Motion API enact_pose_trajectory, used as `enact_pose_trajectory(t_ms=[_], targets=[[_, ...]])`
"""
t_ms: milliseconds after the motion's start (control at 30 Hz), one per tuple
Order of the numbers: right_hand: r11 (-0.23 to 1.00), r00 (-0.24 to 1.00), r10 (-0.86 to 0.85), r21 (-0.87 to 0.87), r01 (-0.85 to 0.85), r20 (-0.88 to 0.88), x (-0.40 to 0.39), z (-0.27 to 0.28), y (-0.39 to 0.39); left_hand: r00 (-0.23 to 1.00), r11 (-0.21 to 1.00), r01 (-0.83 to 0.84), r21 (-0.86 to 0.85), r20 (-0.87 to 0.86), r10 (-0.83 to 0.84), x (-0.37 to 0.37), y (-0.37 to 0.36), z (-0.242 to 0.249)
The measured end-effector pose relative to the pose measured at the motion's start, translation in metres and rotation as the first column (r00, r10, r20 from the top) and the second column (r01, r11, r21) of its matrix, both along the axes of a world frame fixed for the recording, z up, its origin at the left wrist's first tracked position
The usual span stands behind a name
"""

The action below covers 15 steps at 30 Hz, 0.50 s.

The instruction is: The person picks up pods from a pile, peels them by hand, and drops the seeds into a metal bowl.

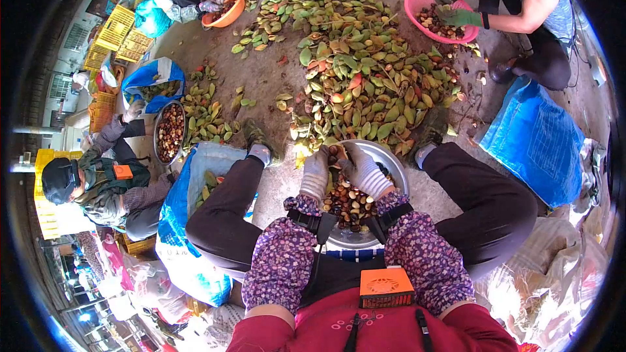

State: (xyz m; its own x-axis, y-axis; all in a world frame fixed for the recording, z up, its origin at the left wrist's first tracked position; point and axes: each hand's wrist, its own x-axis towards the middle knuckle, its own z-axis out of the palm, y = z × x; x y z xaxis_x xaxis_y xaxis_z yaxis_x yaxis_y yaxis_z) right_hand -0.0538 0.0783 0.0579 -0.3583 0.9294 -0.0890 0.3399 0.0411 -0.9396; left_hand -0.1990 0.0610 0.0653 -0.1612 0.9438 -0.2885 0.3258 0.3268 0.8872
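Observation:
Both hands wear grey gloves and meet above a metal basin between the knees. My left hand is closed around a brown nut, its fingers curled at the basin's left rim. My right hand reaches in from the right, its fingers bent against the same spot; what it grips is too small to make out. Brown and cream nuts lie in the basin below the hands. Just beyond the basin spreads a large heap of green and reddish husks.
A co-worker's gloved hands are over a pink basin at upper right; another person handles an orange basin. At left, a person sits beside a metal bowl of nuts. Blue sacks stand at both sides.

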Motion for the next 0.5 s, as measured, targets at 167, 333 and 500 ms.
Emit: enact_pose_trajectory(t_ms=[167, 333, 500], targets=[[0.989, 0.958, 0.137, -0.09, -0.117, 0.251, 0.004, 0.011, 0.007, 0.864, 0.958, 0.129, -0.257, -0.445, -0.236, -0.003, 0.004, -0.012], [0.959, 0.873, 0.276, -0.057, -0.277, 0.401, -0.003, -0.013, 0.006, 0.745, 0.976, 0.182, -0.122, -0.63, -0.218, 0.004, 0.001, -0.025], [0.959, 0.802, 0.283, -0.143, -0.245, 0.526, -0.01, -0.031, 0.0, 0.726, 0.915, 0.295, -0.274, -0.558, -0.401, 0.005, 0.01, -0.014]])
